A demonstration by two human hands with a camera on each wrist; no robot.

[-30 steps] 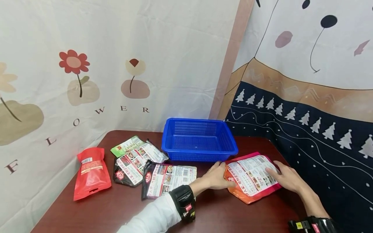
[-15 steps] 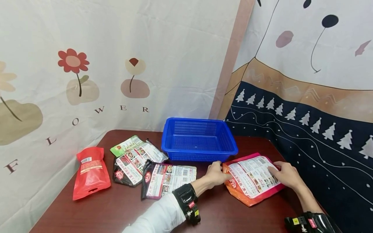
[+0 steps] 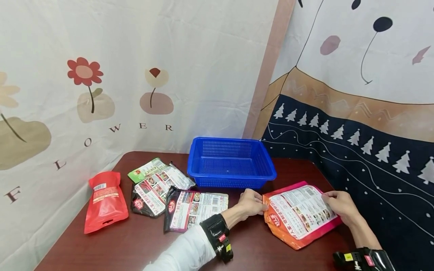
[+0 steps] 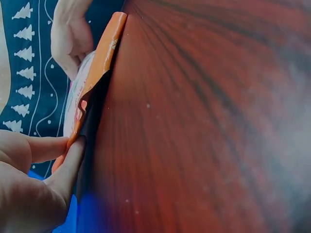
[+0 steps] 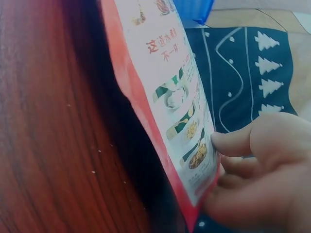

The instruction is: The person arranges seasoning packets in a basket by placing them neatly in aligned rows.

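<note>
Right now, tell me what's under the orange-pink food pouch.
Shaded wood-grain tabletop shows at the edge of the orange-pink food pouch, held by the left hand and right hand. The pouch covers the rest.

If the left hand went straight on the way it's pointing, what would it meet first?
The orange-and-pink pouch, whose orange edge the left hand pinches. Across the pouch, the right hand looks roughly next in line, though depth is hard to judge.
</note>
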